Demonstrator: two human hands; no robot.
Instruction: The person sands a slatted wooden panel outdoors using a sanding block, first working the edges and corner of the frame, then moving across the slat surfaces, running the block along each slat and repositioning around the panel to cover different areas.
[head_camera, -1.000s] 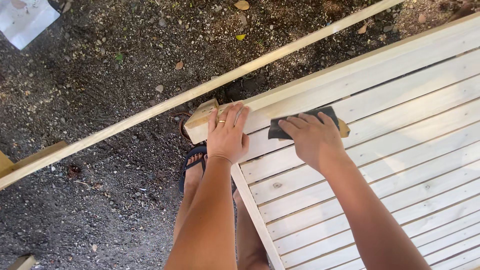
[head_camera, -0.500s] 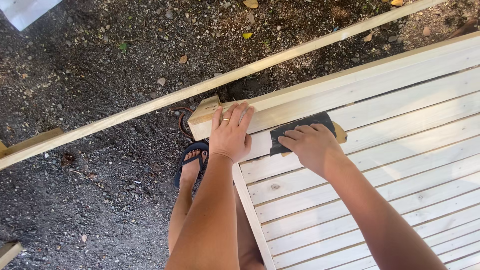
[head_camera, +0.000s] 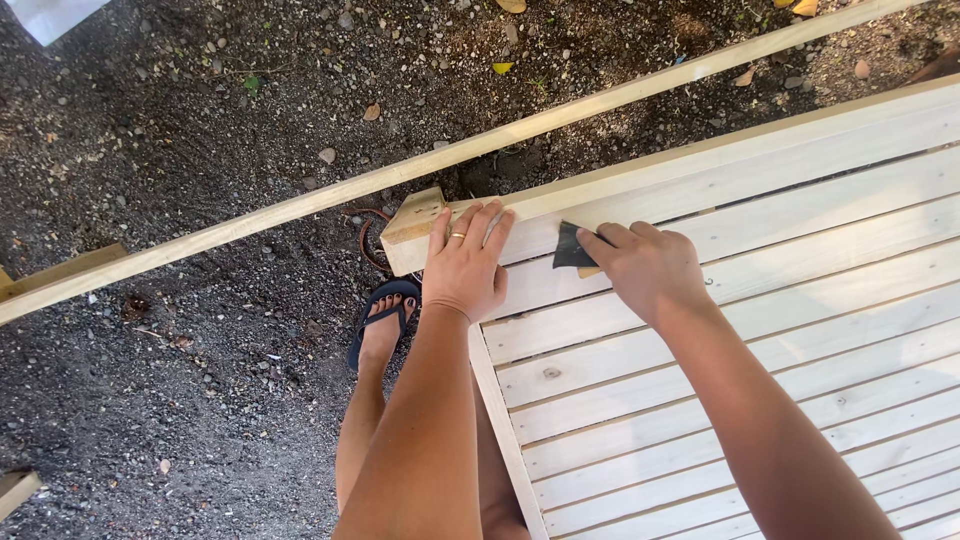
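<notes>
Two hands on my slatted wooden panel (head_camera: 760, 330), left hand (head_camera: 466, 262) flat beside its corner, holding nothing, right hand (head_camera: 645, 268) with grip closed on dark sandpaper (head_camera: 571, 248)

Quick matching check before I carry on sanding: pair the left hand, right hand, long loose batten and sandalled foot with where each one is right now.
Things:
1. left hand
2. right hand
3. long batten
4. foot in a dark sandal

Places:
A. on the gravel beside the panel's corner
B. flat on the corner of the slatted wooden panel
C. lying across the gravel beyond the panel's top rail
D. pressing a dark sanding sheet on the top slat

Pairs: 1-B, 2-D, 3-C, 4-A
</notes>
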